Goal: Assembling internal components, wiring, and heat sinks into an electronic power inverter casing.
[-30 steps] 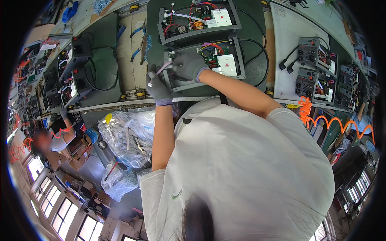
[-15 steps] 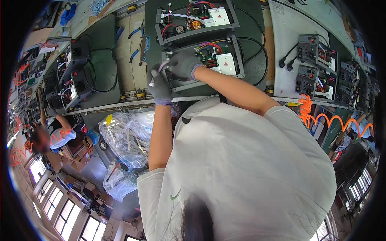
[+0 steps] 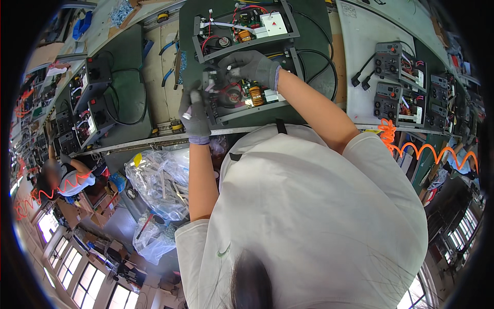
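Observation:
My left hand (image 3: 194, 117), in a grey glove with a purple cuff, is at the left front corner of the nearer grey metal chassis (image 3: 262, 107). Its fingers are closed on a small pale strip (image 3: 188, 112), whose kind I cannot make out. My right hand (image 3: 254, 68), gloved alike, reaches over the same chassis from the right. Its fingertips pinch a small white connector (image 3: 229, 67). Beneath this hand show a round black fan (image 3: 232, 96) and a copper-coloured coil (image 3: 256, 96). The hand and wrist hide part of the circuit board.
A similar open chassis (image 3: 247, 42) stands just behind, with a black cable (image 3: 329, 56) to its right. Blue-handled pliers (image 3: 167, 77) lie left of the green mat. More units stand on the right (image 3: 389, 62) and left (image 3: 98, 113). An orange coiled hose (image 3: 388, 133) hangs at right.
My right hand has moved right and up, away from my left hand, uncovering the fan and coil. The left hand has shifted slightly left and down. The pale strip no longer spans both hands.

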The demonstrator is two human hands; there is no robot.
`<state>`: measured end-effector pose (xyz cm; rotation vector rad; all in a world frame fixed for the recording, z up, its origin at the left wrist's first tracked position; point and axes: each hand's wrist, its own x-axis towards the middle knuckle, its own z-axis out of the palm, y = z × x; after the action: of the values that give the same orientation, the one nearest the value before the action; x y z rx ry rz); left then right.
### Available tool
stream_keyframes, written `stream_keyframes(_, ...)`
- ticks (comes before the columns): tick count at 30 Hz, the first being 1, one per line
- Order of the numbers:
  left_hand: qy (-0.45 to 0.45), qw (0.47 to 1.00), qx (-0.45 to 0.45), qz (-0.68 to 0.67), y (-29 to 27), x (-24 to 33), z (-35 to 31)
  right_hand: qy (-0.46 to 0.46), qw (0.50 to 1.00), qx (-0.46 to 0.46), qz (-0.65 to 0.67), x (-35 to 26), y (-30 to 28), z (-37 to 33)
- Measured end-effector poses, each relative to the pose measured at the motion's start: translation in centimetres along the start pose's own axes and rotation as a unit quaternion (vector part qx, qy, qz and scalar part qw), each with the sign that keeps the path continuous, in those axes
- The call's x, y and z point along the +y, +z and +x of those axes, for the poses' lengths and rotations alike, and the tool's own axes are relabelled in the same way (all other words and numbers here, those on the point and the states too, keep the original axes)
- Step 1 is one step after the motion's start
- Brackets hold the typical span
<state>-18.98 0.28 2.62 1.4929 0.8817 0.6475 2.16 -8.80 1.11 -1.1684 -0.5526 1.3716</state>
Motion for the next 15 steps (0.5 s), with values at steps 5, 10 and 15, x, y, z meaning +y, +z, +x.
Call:
stream_keyframes(5,0.006,0.998,-0.032,0.059,1.3,0.2,0.2,-0.048,0.980,0.043,-0.188,0.1,2.1,-0.2)
stream_keyframes(10,0.078,0.983,-0.021,0.163,1.8,-0.6,0.5,-0.052,0.912,0.067,-0.402,0.4,3.7,-0.9)
stream_keyframes(15,0.110,0.954,0.002,0.278,2.0,-0.2,0.1,-0.044,0.921,0.050,-0.385,1.5,4.5,-1.3)
